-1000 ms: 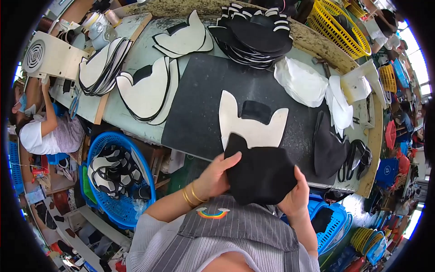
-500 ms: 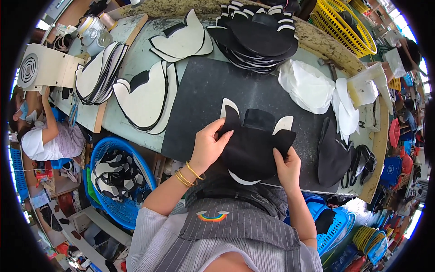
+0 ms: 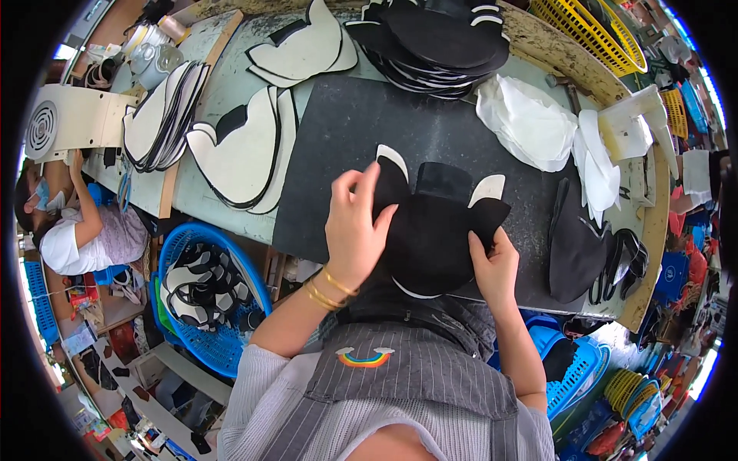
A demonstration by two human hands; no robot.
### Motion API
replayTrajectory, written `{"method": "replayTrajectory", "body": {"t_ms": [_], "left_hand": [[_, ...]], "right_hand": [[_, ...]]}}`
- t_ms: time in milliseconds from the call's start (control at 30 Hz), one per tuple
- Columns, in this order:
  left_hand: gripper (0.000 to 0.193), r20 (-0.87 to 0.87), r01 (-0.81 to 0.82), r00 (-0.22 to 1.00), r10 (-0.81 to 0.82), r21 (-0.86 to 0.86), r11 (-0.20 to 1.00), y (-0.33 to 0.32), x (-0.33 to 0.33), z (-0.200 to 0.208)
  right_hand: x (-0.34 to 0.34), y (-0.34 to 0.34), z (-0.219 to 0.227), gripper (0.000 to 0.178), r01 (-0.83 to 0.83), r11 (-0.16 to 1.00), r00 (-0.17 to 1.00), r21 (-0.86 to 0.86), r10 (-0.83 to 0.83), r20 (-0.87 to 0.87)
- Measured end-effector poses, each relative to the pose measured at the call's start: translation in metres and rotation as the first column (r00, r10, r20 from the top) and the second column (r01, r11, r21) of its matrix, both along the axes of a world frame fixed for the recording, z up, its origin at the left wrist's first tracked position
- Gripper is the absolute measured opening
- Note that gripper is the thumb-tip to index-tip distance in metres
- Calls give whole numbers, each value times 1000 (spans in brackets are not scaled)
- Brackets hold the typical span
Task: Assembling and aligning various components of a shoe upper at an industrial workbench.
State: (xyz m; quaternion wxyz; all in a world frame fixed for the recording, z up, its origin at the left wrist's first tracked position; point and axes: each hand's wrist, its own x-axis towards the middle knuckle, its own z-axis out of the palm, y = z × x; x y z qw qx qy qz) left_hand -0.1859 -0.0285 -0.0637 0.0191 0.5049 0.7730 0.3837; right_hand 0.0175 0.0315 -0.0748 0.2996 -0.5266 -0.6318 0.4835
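A black shoe-upper piece (image 3: 430,238) with white lining showing at its two upturned tips lies over the near part of the dark mat (image 3: 323,169). My right hand (image 3: 494,265) pinches its right wing between thumb and fingers. Beside the left wing is my left hand (image 3: 355,223), thumb apart from the curled fingers, with nothing held between them. At the far side stands a tall stack of similar black uppers (image 3: 450,42). White-faced uppers (image 3: 238,161) lie left of the mat, with another pair (image 3: 304,50) beyond them.
Crumpled white sheets (image 3: 523,123), a hammer (image 3: 570,88) and a dark folded piece (image 3: 573,253) lie on the right. A blue basket (image 3: 265,296) of scraps stands below the table's left edge. A co-worker (image 3: 92,230) sits at far left by a cream machine (image 3: 81,123).
My left hand has let go of the upper's left wing and lifted slightly, its fingers loosened. My right hand keeps its pinch. The whole view has shifted a little.
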Motion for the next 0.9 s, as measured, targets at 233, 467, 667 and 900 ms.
{"method": "replayTrajectory", "body": {"t_ms": [233, 467, 667, 900], "left_hand": [[56, -11, 501, 862, -508, -147, 853, -36, 70, 11], [44, -92, 577, 792, -603, -211, 789, -56, 63, 0], [46, -102, 632, 744, -661, -217, 744, -66, 60, 3], [56, 165, 543, 836, -524, -103, 834, -2, -31, 6]], "right_hand": [[-14, 26, 32, 16, -36, 986, 998, -162, 43, 45], [12, 32, 5, 8, -35, 989, 986, 143, 11, 168], [15, 39, 0, 15, -287, 810, 730, 511, -160, 664], [-44, 49, 38, 40, -711, 262, 663, 653, 560, 497]]}}
